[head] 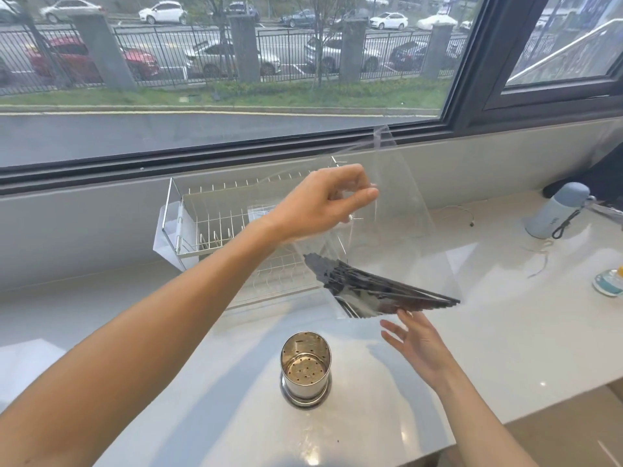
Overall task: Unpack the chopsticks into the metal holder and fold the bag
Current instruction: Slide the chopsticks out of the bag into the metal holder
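Left hand [323,200] pinches the clear bag [397,210] aloft; chopsticks [381,284] lie bunched at its bottom, just above the spread right hand [418,348]. Metal holder [305,367] stands on the table [505,332] below.

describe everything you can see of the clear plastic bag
The clear plastic bag is a large transparent pouch held up in the air above the counter, in front of the wire dish rack. The left hand pinches it near the top edge. A bundle of dark chopsticks lies slanted across its bottom, still inside. The open right hand sits just under the lower edge; actual contact cannot be told. The metal holder stands empty below.
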